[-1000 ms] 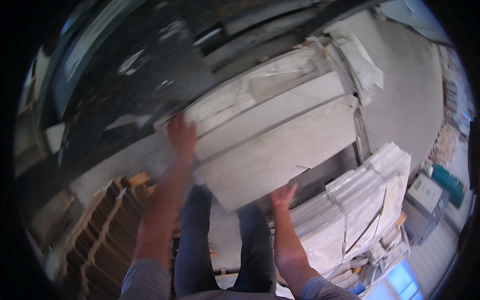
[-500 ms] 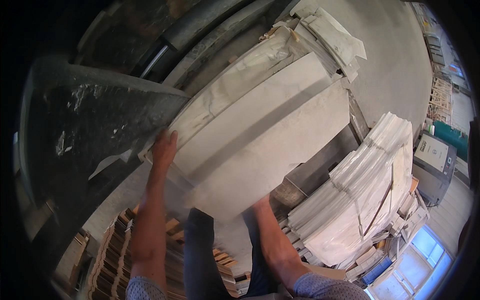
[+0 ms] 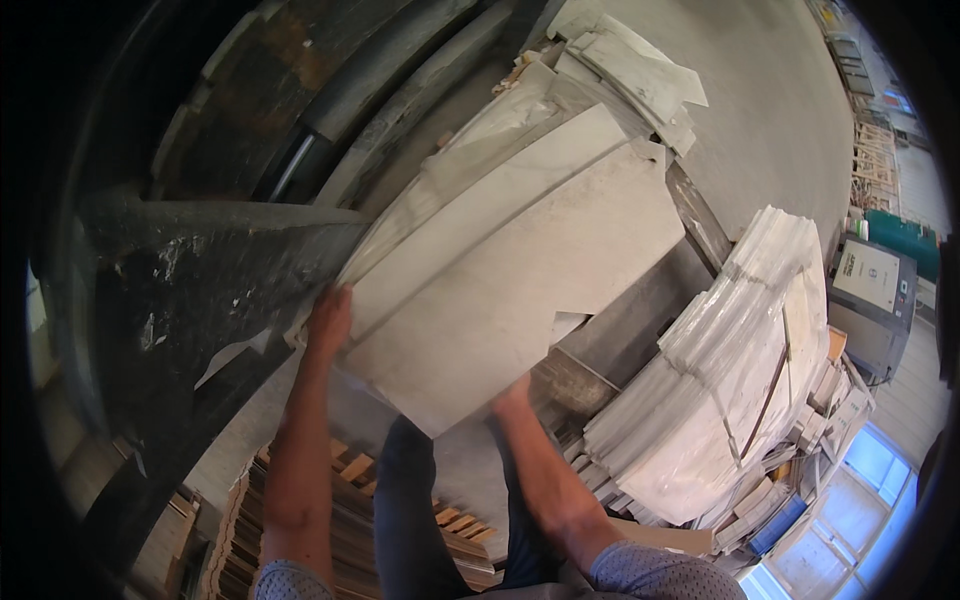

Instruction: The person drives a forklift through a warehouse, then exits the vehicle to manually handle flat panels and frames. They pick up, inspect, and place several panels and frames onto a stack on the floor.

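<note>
A large pale stone slab (image 3: 520,270) with a chipped lower right edge leans in a stack of similar white slabs. My left hand (image 3: 328,318) grips the slab's left edge, fingers curled over it. My right hand (image 3: 512,396) holds the slab's lower corner from below, partly hidden behind the stone. Both forearms rise from the lower edge of the picture. My legs in dark trousers (image 3: 405,510) stand below the slab.
A dark speckled stone slab (image 3: 190,290) leans at the left. A plastic-wrapped bundle of white slabs (image 3: 740,380) lies at the right. Wooden pallet slats (image 3: 330,500) are underfoot. Broken white pieces (image 3: 640,70) top the stack; a grey machine (image 3: 875,290) stands far right.
The view has swung left and tilted. My left hand slid down along the slab's left edge, and my right hand stayed at the lower corner. The slab looks tipped further toward me.
</note>
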A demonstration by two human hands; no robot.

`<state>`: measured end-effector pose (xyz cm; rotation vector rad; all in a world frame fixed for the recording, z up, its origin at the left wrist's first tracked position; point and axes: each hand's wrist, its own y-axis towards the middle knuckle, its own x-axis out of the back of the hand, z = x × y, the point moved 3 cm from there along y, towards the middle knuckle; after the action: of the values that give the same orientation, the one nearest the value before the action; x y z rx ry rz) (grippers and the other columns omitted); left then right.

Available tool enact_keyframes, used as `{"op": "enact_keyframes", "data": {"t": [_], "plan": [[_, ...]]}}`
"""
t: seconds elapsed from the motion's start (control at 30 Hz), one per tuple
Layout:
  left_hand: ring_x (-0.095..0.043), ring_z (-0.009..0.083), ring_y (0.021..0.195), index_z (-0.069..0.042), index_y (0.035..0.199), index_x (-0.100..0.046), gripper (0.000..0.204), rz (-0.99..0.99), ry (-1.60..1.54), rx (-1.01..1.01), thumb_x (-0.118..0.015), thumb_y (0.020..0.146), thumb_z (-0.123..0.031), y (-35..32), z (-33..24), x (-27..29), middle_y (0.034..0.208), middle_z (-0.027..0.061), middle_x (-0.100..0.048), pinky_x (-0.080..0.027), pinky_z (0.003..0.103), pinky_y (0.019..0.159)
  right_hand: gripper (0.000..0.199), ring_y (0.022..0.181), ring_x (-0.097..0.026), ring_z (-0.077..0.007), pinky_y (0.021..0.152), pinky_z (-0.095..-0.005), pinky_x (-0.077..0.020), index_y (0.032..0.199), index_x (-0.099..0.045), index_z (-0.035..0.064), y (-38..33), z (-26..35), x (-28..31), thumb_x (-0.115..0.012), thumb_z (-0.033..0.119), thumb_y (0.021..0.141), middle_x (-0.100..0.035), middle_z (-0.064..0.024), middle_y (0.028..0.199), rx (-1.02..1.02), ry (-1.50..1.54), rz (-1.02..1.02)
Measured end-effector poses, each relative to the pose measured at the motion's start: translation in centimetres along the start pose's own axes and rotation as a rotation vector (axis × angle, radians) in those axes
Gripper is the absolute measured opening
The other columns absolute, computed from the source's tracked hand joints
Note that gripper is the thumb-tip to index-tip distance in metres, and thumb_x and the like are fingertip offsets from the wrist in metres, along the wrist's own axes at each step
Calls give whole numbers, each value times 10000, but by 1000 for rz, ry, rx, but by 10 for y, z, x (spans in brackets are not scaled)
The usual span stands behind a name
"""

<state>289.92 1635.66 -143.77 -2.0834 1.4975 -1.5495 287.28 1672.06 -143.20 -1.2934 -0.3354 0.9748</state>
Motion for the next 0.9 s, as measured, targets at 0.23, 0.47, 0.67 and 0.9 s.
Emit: {"op": "enact_keyframes", "data": {"t": [0.23,0.47,0.67,0.9], "plan": [[-535,429,1201,42,1232,-587,501,-229,101,-123,-401,1039,-381,-24,-3,1,1260,288,-583,-407,460,1045,593,1115,-616,-290,918,-438,-493,1378,-485,35,-9,30,64,-436,495,1007,-614,-150,1273,-48,-467,-327],[-538,439,1170,76,1297,-524,551,-142,328,-71,-509,1005,-391,-154,-9,-11,1261,292,-563,-432,479,988,472,873,-703,-249,723,-371,-550,1227,-600,-4,-62,95,107,-539,401,992,-701,-151,1060,200,-1124,-70],[-571,457,1073,6,1133,-617,390,14,153,101,-507,991,-341,-288,-18,-12,1129,254,-616,-469,512,922,464,904,-709,-249,737,-381,-562,1209,-614,-8,-170,112,98,-557,397,989,-706,-153,1078,-61,-887,-97],[-577,447,1069,16,1060,-678,429,95,-106,-7,-444,1011,-340,-389,-141,18,1150,250,-634,-457,497,932,450,934,-687,-259,759,-388,-535,1239,-596,26,-271,76,53,-542,399,993,-695,-148,1104,-251,-880,38]]}}
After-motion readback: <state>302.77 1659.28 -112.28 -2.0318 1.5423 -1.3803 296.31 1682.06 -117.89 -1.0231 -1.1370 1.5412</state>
